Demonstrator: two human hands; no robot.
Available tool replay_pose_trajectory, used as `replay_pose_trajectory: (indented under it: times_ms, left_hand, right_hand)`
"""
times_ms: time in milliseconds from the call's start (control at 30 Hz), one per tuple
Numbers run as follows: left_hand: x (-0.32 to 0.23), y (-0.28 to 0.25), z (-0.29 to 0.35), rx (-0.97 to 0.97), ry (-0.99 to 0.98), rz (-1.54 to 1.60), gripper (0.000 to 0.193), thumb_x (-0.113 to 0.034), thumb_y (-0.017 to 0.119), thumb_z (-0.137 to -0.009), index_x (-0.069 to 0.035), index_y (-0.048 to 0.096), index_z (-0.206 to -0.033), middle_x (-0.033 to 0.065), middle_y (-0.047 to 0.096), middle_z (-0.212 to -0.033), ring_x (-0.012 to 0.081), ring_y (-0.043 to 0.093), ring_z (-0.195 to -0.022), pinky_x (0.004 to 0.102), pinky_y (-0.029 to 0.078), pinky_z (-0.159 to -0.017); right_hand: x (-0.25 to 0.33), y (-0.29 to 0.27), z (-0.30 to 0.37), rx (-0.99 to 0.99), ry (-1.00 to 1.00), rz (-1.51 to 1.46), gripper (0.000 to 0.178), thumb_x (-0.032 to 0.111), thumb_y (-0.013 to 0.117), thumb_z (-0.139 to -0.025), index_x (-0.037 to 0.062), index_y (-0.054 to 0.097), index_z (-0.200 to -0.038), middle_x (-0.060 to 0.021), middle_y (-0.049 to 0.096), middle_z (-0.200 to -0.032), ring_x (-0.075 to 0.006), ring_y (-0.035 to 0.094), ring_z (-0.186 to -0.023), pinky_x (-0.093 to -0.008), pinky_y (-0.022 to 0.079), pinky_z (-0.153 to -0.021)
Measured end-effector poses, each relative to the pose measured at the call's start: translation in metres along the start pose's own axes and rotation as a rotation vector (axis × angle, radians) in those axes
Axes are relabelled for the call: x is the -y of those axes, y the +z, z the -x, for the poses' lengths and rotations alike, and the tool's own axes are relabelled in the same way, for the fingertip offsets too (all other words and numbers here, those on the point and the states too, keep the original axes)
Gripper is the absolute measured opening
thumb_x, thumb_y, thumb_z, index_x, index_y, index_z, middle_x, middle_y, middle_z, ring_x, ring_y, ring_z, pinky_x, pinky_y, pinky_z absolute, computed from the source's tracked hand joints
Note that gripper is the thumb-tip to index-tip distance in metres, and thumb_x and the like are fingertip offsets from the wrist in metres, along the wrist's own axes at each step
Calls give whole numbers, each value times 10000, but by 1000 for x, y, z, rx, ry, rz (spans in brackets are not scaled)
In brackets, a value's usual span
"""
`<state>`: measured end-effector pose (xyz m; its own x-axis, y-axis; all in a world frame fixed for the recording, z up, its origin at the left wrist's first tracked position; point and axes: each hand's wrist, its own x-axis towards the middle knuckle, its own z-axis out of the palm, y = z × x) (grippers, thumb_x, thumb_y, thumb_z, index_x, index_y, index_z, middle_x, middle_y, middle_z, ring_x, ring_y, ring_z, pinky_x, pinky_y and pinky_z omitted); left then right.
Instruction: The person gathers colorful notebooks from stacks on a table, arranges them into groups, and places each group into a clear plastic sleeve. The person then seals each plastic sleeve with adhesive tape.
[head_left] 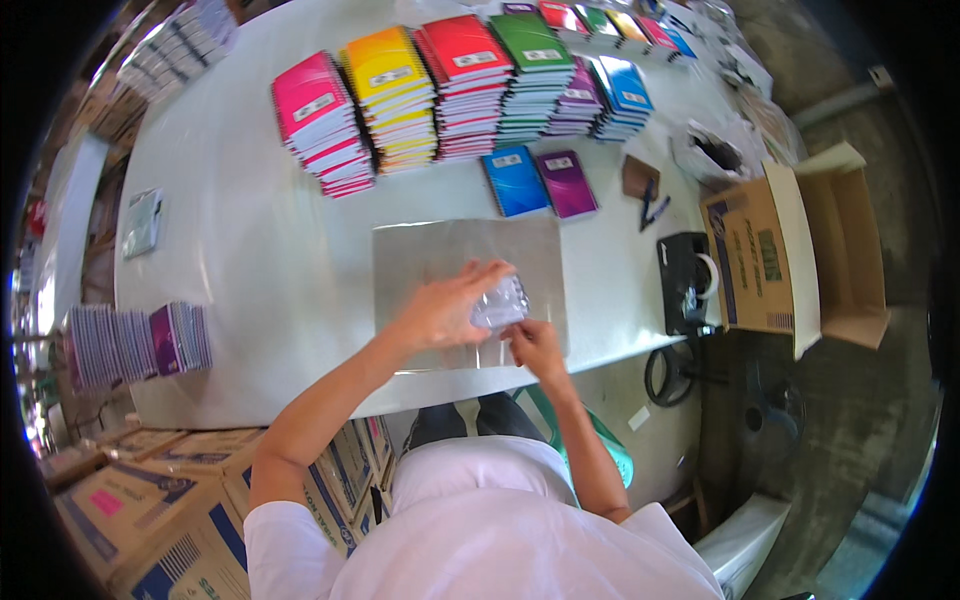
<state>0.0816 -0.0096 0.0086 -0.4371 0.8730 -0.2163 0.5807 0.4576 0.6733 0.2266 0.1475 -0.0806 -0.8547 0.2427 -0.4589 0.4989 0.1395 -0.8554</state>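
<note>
In front of me my left hand (445,308) curls over a shiny clear plastic packet (498,303), its fingers along the top and left side. With closed fingers my right hand (536,346) pinches the packet's lower right corner. What lies inside the plastic cannot be made out. Both hands are above a grey see-through plastic sheet (400,260) that lies flat on the white table (230,240). Just beyond the sheet, a blue spiral notebook (515,181) and a purple notebook (566,184) lie side by side.
Tall colour-sorted notebook stacks (465,90) line the far side. A black tape dispenser (684,285), scissors (653,208) and an open cardboard box (755,255) are at right. Wrapped notebook bundles (135,345) stand at the left edge. Cartons (165,510) sit below, lower left.
</note>
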Motion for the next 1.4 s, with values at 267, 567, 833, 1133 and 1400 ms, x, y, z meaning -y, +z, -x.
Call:
replay_pose_trajectory:
  times_ms: [267,567,833,1133,1400]
  left_hand:
    - [-14,47,75,-378,333,-498,624,-154,564,-826,-261,421,-1423,-32,417,-1448,268,325,-1384,513,333,-1092]
    - [-1,34,255,-1218,-460,-350,608,-90,693,-781,-122,475,-1348,212,334,-1478,534,253,-1351,629,280,-1049]
    - [-11,93,338,-1194,-816,-220,587,75,598,-790,-104,501,-1340,182,363,-1477,517,212,-1379,603,245,-1093]
    - [39,76,294,-1217,-632,-44,427,83,575,-826,-54,598,-1230,206,472,-1396,481,274,-1374,565,269,-1089]
    - [63,-8,166,-1265,-327,233,451,91,547,-835,-16,575,-1272,229,469,-1397,412,291,-1390,444,352,-1060]
  right_hand:
    - [29,-25,-36,470,410,-459,491,296,641,-912,-42,506,-1241,-142,627,-1072,-204,634,-920,-331,539,-729]
    - [189,239,-62,616,50,-446,832,295,818,-752,-85,352,-1326,-186,596,-1117,-208,622,-954,-335,506,-839]
    - [274,498,-55,691,-116,-457,777,326,819,-748,-83,385,-1245,-192,559,-1095,-242,601,-960,-350,498,-826]
    - [205,405,-82,601,-837,115,320,217,708,-836,16,569,-1042,-157,539,-1034,-287,569,-930,-400,465,-774]
    - [139,-52,-171,-46,-517,626,233,-101,557,-720,7,708,-861,-107,699,-763,-203,672,-704,-310,519,-626]
